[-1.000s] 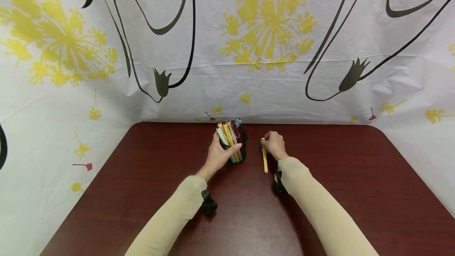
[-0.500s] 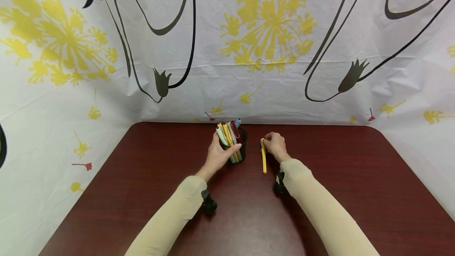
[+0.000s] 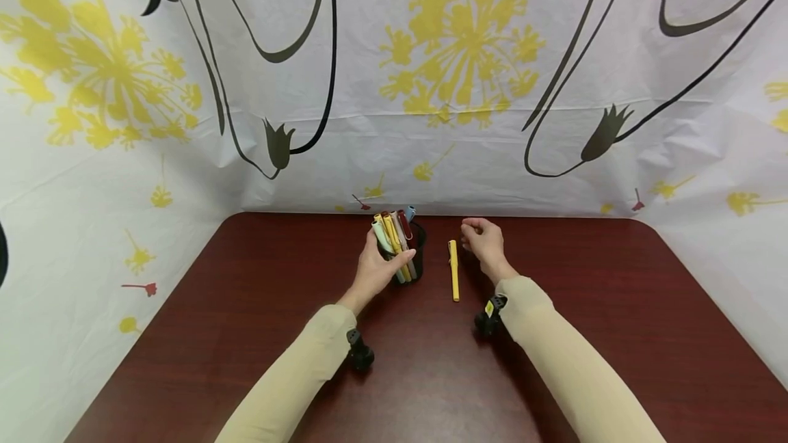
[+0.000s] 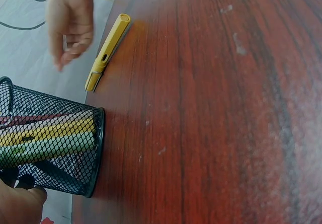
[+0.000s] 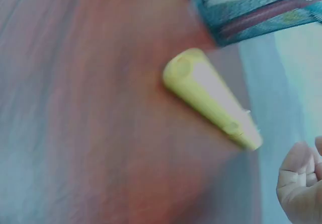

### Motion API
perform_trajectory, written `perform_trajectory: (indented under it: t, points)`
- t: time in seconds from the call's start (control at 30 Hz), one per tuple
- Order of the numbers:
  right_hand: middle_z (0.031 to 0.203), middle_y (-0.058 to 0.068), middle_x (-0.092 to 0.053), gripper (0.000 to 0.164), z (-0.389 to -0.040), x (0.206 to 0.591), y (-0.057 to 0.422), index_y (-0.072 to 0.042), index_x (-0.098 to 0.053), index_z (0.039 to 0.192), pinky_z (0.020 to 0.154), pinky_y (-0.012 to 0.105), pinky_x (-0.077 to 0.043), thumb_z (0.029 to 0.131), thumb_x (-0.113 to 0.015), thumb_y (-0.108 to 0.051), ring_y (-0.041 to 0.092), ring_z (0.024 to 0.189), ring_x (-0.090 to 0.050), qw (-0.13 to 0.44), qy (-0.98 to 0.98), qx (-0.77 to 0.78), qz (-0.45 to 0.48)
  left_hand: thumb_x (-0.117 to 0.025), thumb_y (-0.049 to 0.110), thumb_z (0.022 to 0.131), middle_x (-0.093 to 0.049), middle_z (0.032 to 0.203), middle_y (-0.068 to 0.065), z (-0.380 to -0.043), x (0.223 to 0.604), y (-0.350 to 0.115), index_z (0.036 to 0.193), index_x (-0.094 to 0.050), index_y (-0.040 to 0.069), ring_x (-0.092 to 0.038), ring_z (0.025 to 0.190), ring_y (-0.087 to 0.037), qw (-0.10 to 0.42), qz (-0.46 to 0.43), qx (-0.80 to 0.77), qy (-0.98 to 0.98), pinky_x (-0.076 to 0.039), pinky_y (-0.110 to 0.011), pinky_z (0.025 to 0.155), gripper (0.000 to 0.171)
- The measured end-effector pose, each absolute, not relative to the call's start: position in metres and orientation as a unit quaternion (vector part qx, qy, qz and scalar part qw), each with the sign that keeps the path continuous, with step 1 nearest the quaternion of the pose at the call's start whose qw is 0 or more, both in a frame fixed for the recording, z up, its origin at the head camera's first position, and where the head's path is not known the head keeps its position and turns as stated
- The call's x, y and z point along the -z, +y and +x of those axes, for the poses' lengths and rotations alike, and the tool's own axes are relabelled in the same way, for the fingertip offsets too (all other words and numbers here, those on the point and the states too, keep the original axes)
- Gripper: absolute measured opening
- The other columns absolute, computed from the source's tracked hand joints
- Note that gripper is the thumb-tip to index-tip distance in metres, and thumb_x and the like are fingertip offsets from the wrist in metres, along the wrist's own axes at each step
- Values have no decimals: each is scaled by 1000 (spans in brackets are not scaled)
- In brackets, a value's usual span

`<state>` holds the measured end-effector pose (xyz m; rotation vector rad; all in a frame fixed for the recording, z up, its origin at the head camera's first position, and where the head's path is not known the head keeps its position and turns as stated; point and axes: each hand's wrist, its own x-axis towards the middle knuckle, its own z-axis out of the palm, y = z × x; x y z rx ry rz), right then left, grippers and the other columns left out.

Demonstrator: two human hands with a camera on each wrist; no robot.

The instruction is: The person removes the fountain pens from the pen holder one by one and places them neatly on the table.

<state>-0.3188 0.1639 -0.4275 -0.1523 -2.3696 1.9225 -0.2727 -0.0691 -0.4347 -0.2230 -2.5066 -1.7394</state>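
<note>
- With 12 o'clock at the backdrop, the left hand [image 3: 373, 271] grips a black mesh cup [image 3: 421, 243], thumb at its 6 o'clock side, other fingers mostly hidden. A lopsided pull could tip the cup, as the pens [image 3: 391, 230] inside lean toward 11 o'clock.
- The right hand [image 3: 485, 243] holds nothing, fingers loosely bent, just off the loose yellow pen [image 3: 454, 272] at about 2 o'clock from it. A low sweep back could knock the pen askew.
- Below that hand, the right wrist camera [image 3: 488, 318] hangs near the pen's 5 o'clock side; a dropped forearm could let it bump the barrel.
- The 1 loose pen lies flat at about 4 o'clock from the cup, clip end toward 12, apart from both hands. A nudge could set it turning, though the clip would probably check a roll.
- The far edge of the desk [image 3: 246, 306] runs close beyond cup and pen; a hard push toward 12 o'clock could drive either against the patterned backdrop [image 3: 357, 149].
</note>
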Motion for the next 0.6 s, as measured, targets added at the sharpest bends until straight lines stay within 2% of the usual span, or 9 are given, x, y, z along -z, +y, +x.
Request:
perform_trajectory:
  t: [0.17,0.33,0.4,0.6]
  points:
    - [89,2,-59,30,-314,404,151,4,-57,121,70,23,-53,96,-54,-11,10,74,-60,63,-726,-684,-8,-70,43,82,-37,145,-15,-272,434,-69,151,-12,11,-38,132,-29,43,-70,568,-819,-36,-48,104,97]
    - [82,-7,-58,31,-309,387,131,5,-57,120,69,20,-51,95,-56,-12,9,73,-58,53,-717,-694,42,-71,43,81,-39,144,-16,-273,434,-69,151,-13,10,-41,130,-28,47,-69,571,-817,-37,-47,103,97]
    - [85,-5,-59,31,-307,383,124,5,-57,120,70,21,-52,94,-57,-13,13,77,-59,47,-719,-691,56,-71,43,81,-39,143,-16,-273,435,-69,151,-13,10,-42,129,-28,47,-71,573,-815,-37,-47,103,97]
    - [98,14,-62,30,-304,375,109,6,-59,119,68,20,-51,93,-59,-10,20,82,-60,57,-749,-652,104,-71,44,81,-41,141,-17,-273,434,-69,151,-13,10,-45,126,-29,51,-81,575,-812,-39,-47,101,97]
